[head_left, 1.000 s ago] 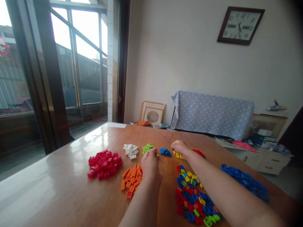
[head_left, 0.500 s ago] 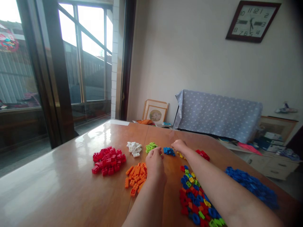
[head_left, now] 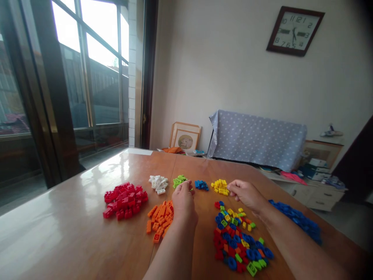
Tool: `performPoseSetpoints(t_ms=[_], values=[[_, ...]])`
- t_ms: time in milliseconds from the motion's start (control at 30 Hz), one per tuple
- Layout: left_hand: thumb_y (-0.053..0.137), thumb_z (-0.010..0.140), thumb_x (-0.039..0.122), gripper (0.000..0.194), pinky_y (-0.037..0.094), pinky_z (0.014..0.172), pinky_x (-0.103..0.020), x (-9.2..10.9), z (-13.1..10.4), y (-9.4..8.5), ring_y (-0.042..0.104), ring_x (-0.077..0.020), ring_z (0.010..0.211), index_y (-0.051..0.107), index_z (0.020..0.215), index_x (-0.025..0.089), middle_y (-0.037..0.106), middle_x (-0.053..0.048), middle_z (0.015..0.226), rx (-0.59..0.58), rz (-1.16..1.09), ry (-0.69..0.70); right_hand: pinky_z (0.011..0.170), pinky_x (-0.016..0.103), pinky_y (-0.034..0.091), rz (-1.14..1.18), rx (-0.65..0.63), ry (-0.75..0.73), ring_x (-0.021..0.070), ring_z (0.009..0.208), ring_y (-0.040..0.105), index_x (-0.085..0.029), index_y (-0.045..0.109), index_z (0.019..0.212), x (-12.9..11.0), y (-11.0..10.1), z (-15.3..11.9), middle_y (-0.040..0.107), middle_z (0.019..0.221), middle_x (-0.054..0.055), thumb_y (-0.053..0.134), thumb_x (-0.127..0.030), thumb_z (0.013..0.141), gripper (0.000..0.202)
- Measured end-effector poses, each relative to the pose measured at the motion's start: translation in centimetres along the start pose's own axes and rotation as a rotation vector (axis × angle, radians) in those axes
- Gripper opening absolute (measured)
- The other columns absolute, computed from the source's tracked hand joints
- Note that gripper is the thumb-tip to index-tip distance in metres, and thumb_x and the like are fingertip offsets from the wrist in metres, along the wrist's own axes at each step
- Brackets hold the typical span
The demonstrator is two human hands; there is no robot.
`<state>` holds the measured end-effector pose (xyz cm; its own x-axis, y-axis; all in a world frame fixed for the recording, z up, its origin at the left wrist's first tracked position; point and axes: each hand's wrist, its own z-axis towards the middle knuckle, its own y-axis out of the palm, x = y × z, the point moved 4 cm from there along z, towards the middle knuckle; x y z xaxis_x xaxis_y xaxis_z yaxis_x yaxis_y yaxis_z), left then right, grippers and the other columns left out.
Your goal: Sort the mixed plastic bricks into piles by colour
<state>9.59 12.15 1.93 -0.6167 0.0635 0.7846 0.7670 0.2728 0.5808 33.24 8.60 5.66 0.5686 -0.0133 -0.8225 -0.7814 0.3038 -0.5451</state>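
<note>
My left hand (head_left: 184, 202) is closed, its fingers bunched at the near edge of a small pile of lime green building bricks (head_left: 180, 180); whatever they hold is hidden. Just right of a pile of yellow bricks (head_left: 219, 186), my right hand (head_left: 245, 195) has thumb and fingers pinched together, and I cannot make out anything between them. Blue bricks (head_left: 201, 185) form a small heap between the two hands. A mixed heap of red, blue, yellow, green and orange pieces (head_left: 237, 241) lies nearer me, below my right hand.
On the wooden table (head_left: 87, 241) are also piles of white bricks (head_left: 158, 183), pinkish-red bricks (head_left: 126, 200) and orange bricks (head_left: 160, 219), the last partly behind my left forearm. A large blue pile (head_left: 297, 219) lies beyond my right forearm.
My right hand has drawn back from over the yellow pile to its right side, uncovering it. My left hand stays by the green bricks. The camera has turned slightly right.
</note>
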Motion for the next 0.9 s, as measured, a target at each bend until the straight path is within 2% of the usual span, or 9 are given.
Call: performPoseSetpoints(t_ms=[167, 300, 367, 533, 700, 900], values=[[0.070, 0.065, 0.037, 0.036, 0.038, 0.059, -0.024, -0.5, 0.0, 0.0, 0.058, -0.0113, 0.065, 0.072, 0.093, 0.015, 0.066, -0.004, 0.085, -0.021, 0.081, -0.010, 0.051, 0.022, 0.036, 0.050, 0.018, 0.048, 0.0101, 0.052, 0.046, -0.020, 0.054, 0.072, 2.5, -2.4, -3.4, 0.057, 0.061, -0.004, 0.056, -0.051, 0.084, 0.033], [0.071, 0.066, 0.040, 0.037, 0.039, 0.061, -0.025, -1.0, -0.1, 0.0, 0.058, -0.0115, 0.067, 0.073, 0.094, 0.017, 0.066, -0.004, 0.087, -0.036, 0.159, 0.005, 0.050, 0.023, 0.032, 0.097, 0.129, 0.060, 0.0107, 0.050, 0.041, -0.020, 0.053, 0.074, 4.5, -3.1, -4.1, 0.049, 0.055, -0.005, 0.050, -0.055, 0.087, 0.037], [0.072, 0.066, 0.041, 0.037, 0.039, 0.061, -0.025, -1.3, -0.2, 0.1, 0.058, -0.0116, 0.068, 0.073, 0.094, 0.017, 0.066, -0.004, 0.089, -0.045, 0.197, 0.015, 0.051, 0.023, 0.030, 0.064, 0.151, 0.019, 0.0111, 0.051, 0.040, -0.020, 0.052, 0.071, 5.2, -3.2, -4.2, 0.045, 0.054, -0.006, 0.048, -0.055, 0.088, 0.039], [0.075, 0.067, 0.041, 0.038, 0.039, 0.061, -0.024, -1.8, -0.9, 0.5, 0.057, -0.0112, 0.069, 0.072, 0.097, 0.018, 0.067, -0.005, 0.093, -0.098, 0.284, 0.062, 0.053, 0.025, 0.025, -0.102, 0.142, -0.116, 0.0112, 0.055, 0.039, -0.020, 0.041, 0.063, 6.1, -3.4, -4.0, 0.039, 0.054, -0.006, 0.044, -0.054, 0.093, 0.045], [0.077, 0.066, 0.043, 0.038, 0.040, 0.061, -0.024, -1.9, -1.6, 1.0, 0.056, -0.0107, 0.068, 0.073, 0.094, 0.018, 0.066, -0.004, 0.092, -0.131, 0.342, 0.097, 0.054, 0.026, 0.021, -0.274, 0.183, -0.134, 0.0107, 0.053, 0.039, -0.020, 0.036, 0.062, 6.7, -3.9, -3.6, 0.039, 0.052, -0.005, 0.041, -0.050, 0.096, 0.046], [0.078, 0.066, 0.045, 0.040, 0.040, 0.062, -0.023, -2.1, -1.8, 1.2, 0.056, -0.0104, 0.068, 0.073, 0.094, 0.018, 0.066, -0.003, 0.090, -0.159, 0.398, 0.108, 0.054, 0.028, 0.016, -0.377, 0.140, -0.141, 0.0106, 0.053, 0.040, -0.019, 0.039, 0.062, 6.1, -3.8, -3.9, 0.043, 0.053, -0.003, 0.041, -0.045, 0.097, 0.043]])
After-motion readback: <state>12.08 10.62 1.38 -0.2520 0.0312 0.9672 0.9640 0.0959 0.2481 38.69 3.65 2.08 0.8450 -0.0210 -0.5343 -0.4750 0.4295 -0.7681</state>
